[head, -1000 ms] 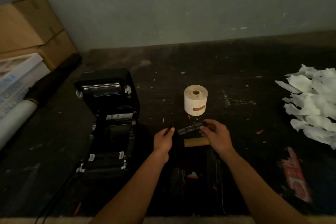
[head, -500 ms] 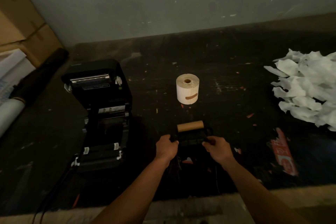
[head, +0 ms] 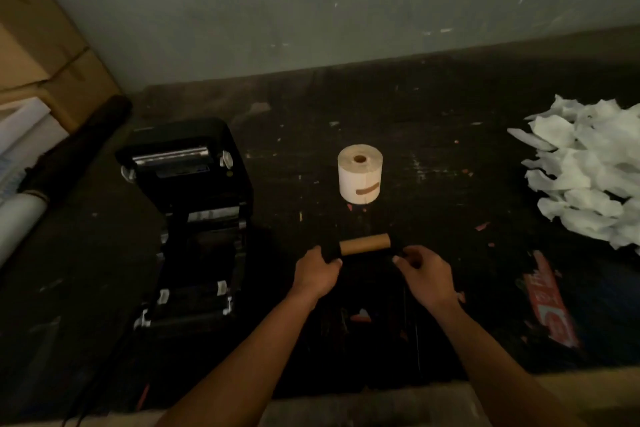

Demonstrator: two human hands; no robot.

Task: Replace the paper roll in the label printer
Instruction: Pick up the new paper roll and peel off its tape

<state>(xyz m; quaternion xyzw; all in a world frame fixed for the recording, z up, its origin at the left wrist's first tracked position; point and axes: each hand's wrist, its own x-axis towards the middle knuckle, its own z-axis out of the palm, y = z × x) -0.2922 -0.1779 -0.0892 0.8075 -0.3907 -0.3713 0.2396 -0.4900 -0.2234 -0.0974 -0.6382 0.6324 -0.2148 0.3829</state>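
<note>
Both your hands pinch the black spindle ends: left hand [head: 317,274], right hand [head: 424,272], with the empty cardboard core [head: 365,244] running left-right between them. Straight beyond stands the fresh paper roll [head: 360,173], upright; the open label printer [head: 192,218] lies left, nearer your left hand.

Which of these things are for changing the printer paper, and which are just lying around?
For the job:
- label printer, lid open
- new paper roll, standing on end
- empty cardboard core on a dark holder, gripped by the left hand and right hand

Just lying about:
- heap of white paper scraps
- cardboard boxes
- red wrapper
</note>
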